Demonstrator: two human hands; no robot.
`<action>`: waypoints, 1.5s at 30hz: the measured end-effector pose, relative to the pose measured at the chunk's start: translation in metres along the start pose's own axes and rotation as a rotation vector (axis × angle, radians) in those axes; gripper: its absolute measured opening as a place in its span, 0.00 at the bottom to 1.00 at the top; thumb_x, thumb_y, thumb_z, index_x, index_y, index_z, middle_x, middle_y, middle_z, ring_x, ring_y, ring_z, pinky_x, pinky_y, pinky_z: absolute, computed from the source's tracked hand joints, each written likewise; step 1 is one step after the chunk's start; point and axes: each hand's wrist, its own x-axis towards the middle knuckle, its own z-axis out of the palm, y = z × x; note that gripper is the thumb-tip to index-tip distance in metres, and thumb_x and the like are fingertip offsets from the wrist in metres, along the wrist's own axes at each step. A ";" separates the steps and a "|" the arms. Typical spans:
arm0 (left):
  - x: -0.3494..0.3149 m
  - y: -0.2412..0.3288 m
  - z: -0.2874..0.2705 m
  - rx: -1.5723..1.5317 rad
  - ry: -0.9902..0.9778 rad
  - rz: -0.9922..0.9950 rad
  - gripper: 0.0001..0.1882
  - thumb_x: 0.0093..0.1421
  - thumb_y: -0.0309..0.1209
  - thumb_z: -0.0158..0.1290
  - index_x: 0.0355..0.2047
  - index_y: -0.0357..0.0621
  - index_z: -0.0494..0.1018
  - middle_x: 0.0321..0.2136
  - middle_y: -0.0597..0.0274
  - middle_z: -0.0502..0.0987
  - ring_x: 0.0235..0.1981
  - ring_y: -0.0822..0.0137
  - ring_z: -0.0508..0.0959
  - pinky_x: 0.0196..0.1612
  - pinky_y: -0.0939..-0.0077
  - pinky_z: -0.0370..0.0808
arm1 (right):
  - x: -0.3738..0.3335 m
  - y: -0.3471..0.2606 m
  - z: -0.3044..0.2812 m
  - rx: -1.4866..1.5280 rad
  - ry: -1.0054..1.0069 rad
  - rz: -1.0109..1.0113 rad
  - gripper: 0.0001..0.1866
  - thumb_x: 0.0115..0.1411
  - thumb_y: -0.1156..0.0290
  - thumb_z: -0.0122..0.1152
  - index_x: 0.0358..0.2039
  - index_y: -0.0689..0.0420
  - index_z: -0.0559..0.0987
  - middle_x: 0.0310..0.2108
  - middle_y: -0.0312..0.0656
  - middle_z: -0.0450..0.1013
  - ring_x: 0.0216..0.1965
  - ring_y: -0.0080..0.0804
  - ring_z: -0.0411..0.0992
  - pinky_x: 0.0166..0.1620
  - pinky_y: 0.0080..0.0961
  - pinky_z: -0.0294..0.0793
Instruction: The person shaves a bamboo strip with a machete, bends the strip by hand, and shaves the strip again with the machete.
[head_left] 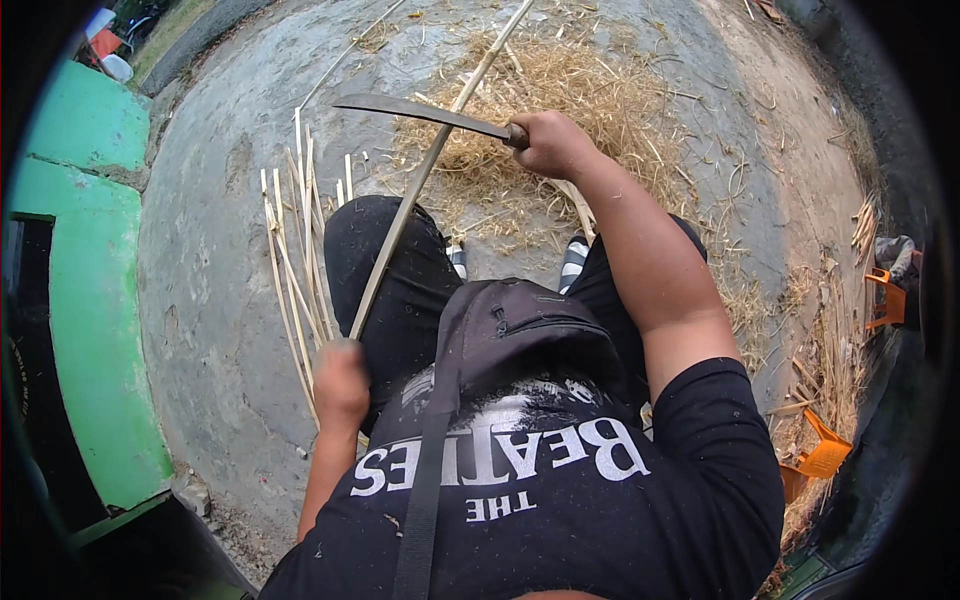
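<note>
We see the left hand (341, 385) motion-blurred; its fist hides the lower end of the pale strip (385, 262), whose upper end we lose at the top edge. The right hand (553, 145) conceals most of the handle (516, 136) of the curved knife (420, 108); we cannot tell whether blade and strip touch. Of the striped footwear (574, 262) we see only portions beside the legs. At upper left, the red and white objects (108, 55) are too small for us to identify.
</note>
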 end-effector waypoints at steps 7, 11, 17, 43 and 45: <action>0.002 -0.004 -0.001 -0.055 -0.050 -0.001 0.29 0.75 0.53 0.39 0.29 0.38 0.67 0.21 0.34 0.73 0.28 0.28 0.74 0.28 0.42 0.68 | -0.017 -0.053 0.023 -0.226 -0.013 -0.386 0.05 0.51 0.70 0.63 0.30 0.54 0.78 0.26 0.50 0.77 0.32 0.55 0.78 0.36 0.48 0.77; 0.013 -0.003 0.007 -0.084 0.022 0.033 0.29 0.75 0.52 0.38 0.29 0.37 0.67 0.21 0.34 0.73 0.28 0.28 0.74 0.28 0.42 0.68 | 0.005 -0.026 0.016 -0.141 -0.027 -0.145 0.07 0.54 0.67 0.62 0.34 0.49 0.82 0.30 0.46 0.80 0.37 0.52 0.80 0.42 0.46 0.79; 0.007 0.000 -0.007 -0.059 -0.077 0.007 0.28 0.75 0.51 0.38 0.29 0.38 0.66 0.21 0.34 0.73 0.28 0.28 0.74 0.27 0.42 0.68 | -0.018 -0.065 0.007 -0.268 -0.005 -0.209 0.07 0.53 0.67 0.63 0.34 0.49 0.82 0.32 0.42 0.81 0.36 0.48 0.80 0.41 0.45 0.79; 0.021 0.008 -0.019 -0.053 -0.113 0.049 0.25 0.76 0.48 0.39 0.31 0.39 0.66 0.20 0.37 0.73 0.26 0.30 0.75 0.26 0.42 0.67 | -0.005 -0.031 -0.002 -0.084 0.029 -0.021 0.07 0.54 0.69 0.63 0.34 0.54 0.81 0.31 0.50 0.80 0.39 0.54 0.79 0.41 0.48 0.77; 0.018 0.005 -0.015 -0.061 -0.105 0.053 0.24 0.76 0.48 0.39 0.31 0.39 0.66 0.19 0.37 0.72 0.26 0.29 0.74 0.27 0.42 0.67 | -0.011 -0.055 0.003 -0.265 -0.031 -0.237 0.10 0.50 0.69 0.64 0.35 0.51 0.79 0.32 0.49 0.79 0.38 0.53 0.79 0.41 0.48 0.77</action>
